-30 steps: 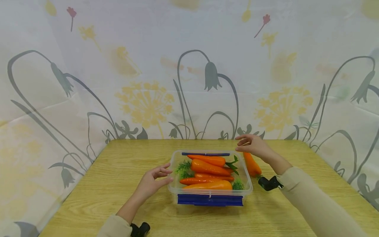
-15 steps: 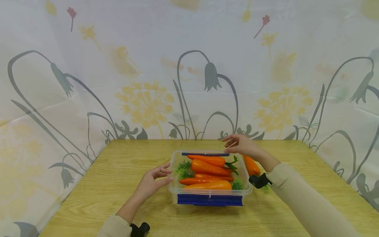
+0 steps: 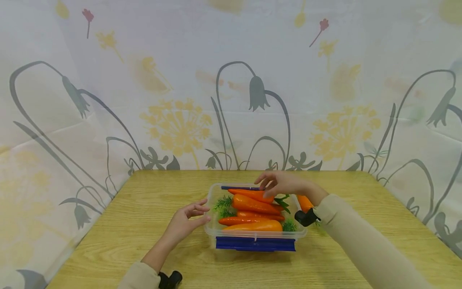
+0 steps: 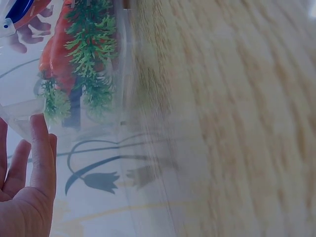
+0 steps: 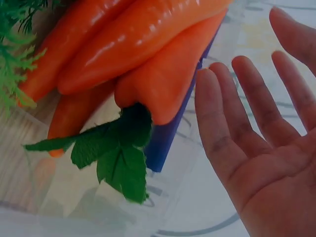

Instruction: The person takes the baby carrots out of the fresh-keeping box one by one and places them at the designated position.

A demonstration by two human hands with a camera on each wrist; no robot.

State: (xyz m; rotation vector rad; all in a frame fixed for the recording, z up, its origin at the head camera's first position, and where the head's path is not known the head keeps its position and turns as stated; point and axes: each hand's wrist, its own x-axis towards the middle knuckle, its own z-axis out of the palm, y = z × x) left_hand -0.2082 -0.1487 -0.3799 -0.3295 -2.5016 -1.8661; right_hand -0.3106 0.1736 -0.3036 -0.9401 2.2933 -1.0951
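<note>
A clear plastic box (image 3: 302, 232) with blue clips stands on the table and holds several orange carrots (image 3: 252, 204) with green tops. My left hand (image 3: 183, 221) is at the box's left side, fingers loosely bent at the rim; whether they touch it, I cannot tell. Over the back right of the box hovers my right hand (image 3: 285, 184), just above the rearmost carrot (image 3: 247, 194). In the right wrist view, that hand (image 5: 276, 163) has spread fingers with nothing between them, beside the carrot (image 5: 163, 84) with dark green leaves (image 5: 118, 165).
Another carrot (image 3: 305, 202) lies on the wooden table (image 3: 151, 200) right of the box, partly hidden by my right wrist. A pale flower-patterned backdrop (image 3: 231, 120) rises behind the table. The box's blue front clip (image 3: 255, 243) hangs down.
My right hand has moved left from above the loose carrot at the right to over the back of the box, and a little lower. The left hand and the box have stayed still.
</note>
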